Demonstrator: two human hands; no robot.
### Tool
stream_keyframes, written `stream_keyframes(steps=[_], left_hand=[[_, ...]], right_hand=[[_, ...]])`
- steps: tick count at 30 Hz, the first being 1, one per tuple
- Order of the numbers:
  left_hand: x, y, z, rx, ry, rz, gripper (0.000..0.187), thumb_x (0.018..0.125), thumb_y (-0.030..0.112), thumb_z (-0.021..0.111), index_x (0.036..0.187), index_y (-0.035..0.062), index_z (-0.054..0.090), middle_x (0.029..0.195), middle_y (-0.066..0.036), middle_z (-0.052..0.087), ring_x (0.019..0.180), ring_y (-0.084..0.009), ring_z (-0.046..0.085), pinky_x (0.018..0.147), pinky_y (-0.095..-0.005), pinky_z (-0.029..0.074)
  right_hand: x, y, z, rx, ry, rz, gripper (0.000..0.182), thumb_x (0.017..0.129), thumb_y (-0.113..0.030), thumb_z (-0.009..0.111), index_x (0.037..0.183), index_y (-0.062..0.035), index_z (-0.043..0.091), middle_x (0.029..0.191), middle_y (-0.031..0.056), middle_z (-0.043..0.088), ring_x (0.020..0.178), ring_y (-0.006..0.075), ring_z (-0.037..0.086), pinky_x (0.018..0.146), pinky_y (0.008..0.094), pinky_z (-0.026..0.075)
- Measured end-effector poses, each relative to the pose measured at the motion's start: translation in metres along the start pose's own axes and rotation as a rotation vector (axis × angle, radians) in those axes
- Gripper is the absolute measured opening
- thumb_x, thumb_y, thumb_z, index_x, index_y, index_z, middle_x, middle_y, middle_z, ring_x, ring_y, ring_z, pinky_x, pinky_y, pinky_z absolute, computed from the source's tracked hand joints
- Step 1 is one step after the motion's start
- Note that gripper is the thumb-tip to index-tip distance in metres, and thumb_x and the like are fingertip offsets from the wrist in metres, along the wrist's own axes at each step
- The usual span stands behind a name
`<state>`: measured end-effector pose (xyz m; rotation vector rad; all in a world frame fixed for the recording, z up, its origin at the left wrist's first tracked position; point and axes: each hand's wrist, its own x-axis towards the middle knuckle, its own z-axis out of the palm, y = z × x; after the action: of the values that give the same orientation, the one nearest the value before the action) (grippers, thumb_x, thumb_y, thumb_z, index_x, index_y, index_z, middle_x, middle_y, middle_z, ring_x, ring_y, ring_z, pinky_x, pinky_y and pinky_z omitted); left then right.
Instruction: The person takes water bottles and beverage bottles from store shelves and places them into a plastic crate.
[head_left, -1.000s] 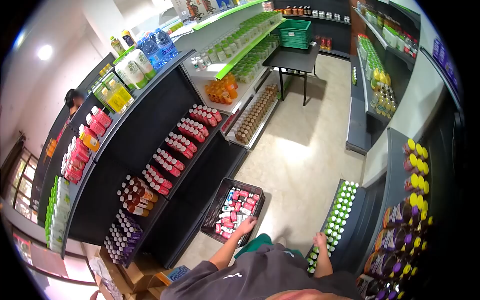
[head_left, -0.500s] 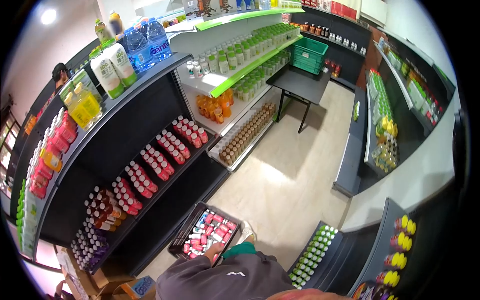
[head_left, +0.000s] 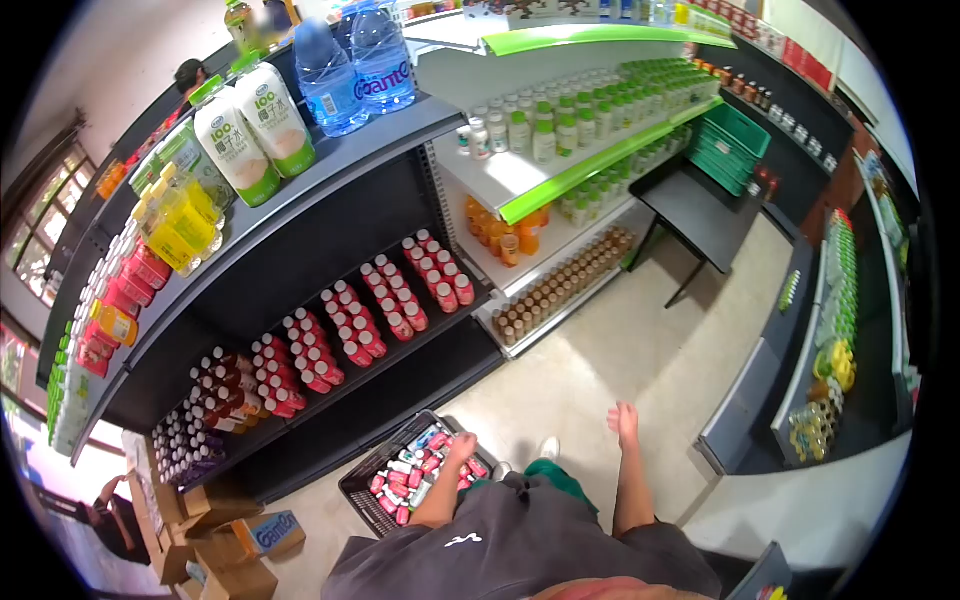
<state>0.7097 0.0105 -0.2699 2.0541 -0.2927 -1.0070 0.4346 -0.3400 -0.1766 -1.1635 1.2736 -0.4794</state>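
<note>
Below the shelves, a black basket (head_left: pixel 358 490) filled with small pink-and-white bottles (head_left: pixel 400 478) rests on the floor. My left hand (head_left: pixel 461 447) is over the basket's right part, its fingers too small to make out and any contact with a bottle unclear. Out to the right, above bare floor, my right hand (head_left: pixel 622 420) is raised with fingers apart and nothing in it. Rows of pink bottles with white caps (head_left: pixel 352 325) stand on the dark shelf beyond the basket.
Cardboard boxes (head_left: pixel 225 560) lie at lower left. A black table (head_left: pixel 700 215) holds green crates (head_left: pixel 728 150) farther back. White shelves (head_left: pixel 480 190) with bottles are left of the aisle, dark shelves (head_left: pixel 745 410) on the right. Another person (head_left: pixel 120 520) is partly visible at far left.
The view has turned and shifted. My right hand has come into view at the right, and my left hand is now raised higher above the basket, with more of its forearm showing.
</note>
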Motion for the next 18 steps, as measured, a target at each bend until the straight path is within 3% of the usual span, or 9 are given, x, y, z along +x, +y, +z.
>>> stream_keyframes(steps=[1, 2, 5, 7, 9, 11, 13, 15, 18], left_hand=[[0.002, 0.018, 0.004, -0.141, 0.011, -0.035, 0.045, 0.095, 0.036, 0.053, 0.12, -0.0011, 0.063, 0.109, -0.018, 0.071, 0.095, -0.0267, 0.068, 0.086, -0.0364, 0.053], [-0.014, 0.056, -0.001, -0.203, -0.004, -0.094, 0.044, 0.097, 0.034, 0.054, 0.124, 0.0001, 0.06, 0.109, -0.015, 0.072, 0.092, -0.0225, 0.068, 0.081, -0.035, 0.053], [0.018, 0.073, -0.012, -0.097, -0.061, -0.059, 0.043, 0.097, 0.033, 0.055, 0.125, 0.001, 0.059, 0.107, -0.015, 0.071, 0.09, -0.0213, 0.068, 0.079, -0.0352, 0.053], [0.04, 0.081, -0.024, -0.174, 0.15, 0.097, 0.035, 0.096, 0.027, 0.059, 0.123, 0.0054, 0.062, 0.106, -0.014, 0.07, 0.09, -0.0221, 0.066, 0.082, -0.0363, 0.053], [0.022, 0.162, -0.05, 0.069, 0.486, 0.438, 0.029, 0.095, 0.018, 0.061, 0.12, 0.0049, 0.063, 0.109, -0.014, 0.065, 0.094, -0.0246, 0.065, 0.084, -0.0359, 0.052], [-0.001, 0.268, -0.075, -0.049, 0.612, 0.416, 0.024, 0.093, 0.011, 0.063, 0.116, 0.0036, 0.063, 0.11, -0.015, 0.06, 0.098, -0.0262, 0.062, 0.087, -0.0358, 0.051], [0.001, 0.336, -0.101, 0.013, 0.779, 0.698, 0.022, 0.091, 0.007, 0.064, 0.113, 0.0025, 0.062, 0.111, -0.014, 0.059, 0.101, -0.027, 0.06, 0.088, -0.0352, 0.049], [-0.014, 0.415, -0.127, -0.019, 0.854, 0.789, 0.023, 0.09, 0.006, 0.064, 0.112, 0.0015, 0.061, 0.111, -0.015, 0.059, 0.103, -0.0285, 0.058, 0.092, -0.0356, 0.047], [-0.031, 0.514, -0.173, 0.139, 1.027, 1.062, 0.025, 0.09, 0.005, 0.064, 0.115, 0.0005, 0.059, 0.115, -0.016, 0.06, 0.107, -0.0319, 0.058, 0.096, -0.0388, 0.045]], right_hand=[[0.015, -0.025, 0.026, -0.003, -0.056, 0.004, 0.038, 0.097, -0.035, 0.053, 0.12, -0.0051, 0.057, 0.098, 0.0113, 0.069, 0.08, 0.0197, 0.066, 0.067, 0.0337, 0.054], [0.034, -0.051, 0.051, -0.006, -0.112, 0.0, 0.038, 0.097, -0.034, 0.053, 0.122, -0.0063, 0.057, 0.098, 0.0102, 0.069, 0.08, 0.0193, 0.066, 0.069, 0.0336, 0.054], [0.059, -0.109, 0.119, -0.035, -0.38, -0.109, 0.037, 0.099, -0.031, 0.051, 0.127, -0.0087, 0.056, 0.098, 0.0076, 0.069, 0.08, 0.0161, 0.065, 0.069, 0.0305, 0.053], [0.08, -0.163, 0.171, 0.024, -0.574, -0.311, 0.033, 0.1, -0.026, 0.052, 0.127, -0.0087, 0.057, 0.099, 0.0057, 0.069, 0.08, 0.0132, 0.064, 0.069, 0.0272, 0.051], [0.077, -0.233, 0.212, 0.012, -0.808, -0.449, 0.027, 0.099, -0.015, 0.058, 0.124, -0.0041, 0.059, 0.098, 0.006, 0.068, 0.082, 0.011, 0.062, 0.072, 0.0254, 0.051], [0.045, -0.339, 0.239, -0.044, -0.947, -0.615, 0.033, 0.098, -0.017, 0.061, 0.128, -0.0029, 0.058, 0.103, 0.0057, 0.068, 0.089, 0.0115, 0.063, 0.08, 0.0273, 0.052], [0.02, -0.427, 0.265, -0.003, -1.074, -0.825, 0.036, 0.099, -0.021, 0.062, 0.13, -0.0029, 0.058, 0.117, 0.0074, 0.066, 0.11, 0.016, 0.063, 0.095, 0.031, 0.051], [-0.022, -0.508, 0.275, -0.035, -1.171, -1.028, 0.039, 0.101, -0.022, 0.06, 0.133, -0.0009, 0.055, 0.12, 0.0091, 0.065, 0.119, 0.0179, 0.061, 0.101, 0.0337, 0.048], [-0.063, -0.586, 0.304, -0.033, -1.208, -1.261, 0.041, 0.097, -0.026, 0.065, 0.131, -0.0039, 0.059, 0.118, 0.0112, 0.066, 0.11, 0.0192, 0.065, 0.097, 0.0338, 0.051]])
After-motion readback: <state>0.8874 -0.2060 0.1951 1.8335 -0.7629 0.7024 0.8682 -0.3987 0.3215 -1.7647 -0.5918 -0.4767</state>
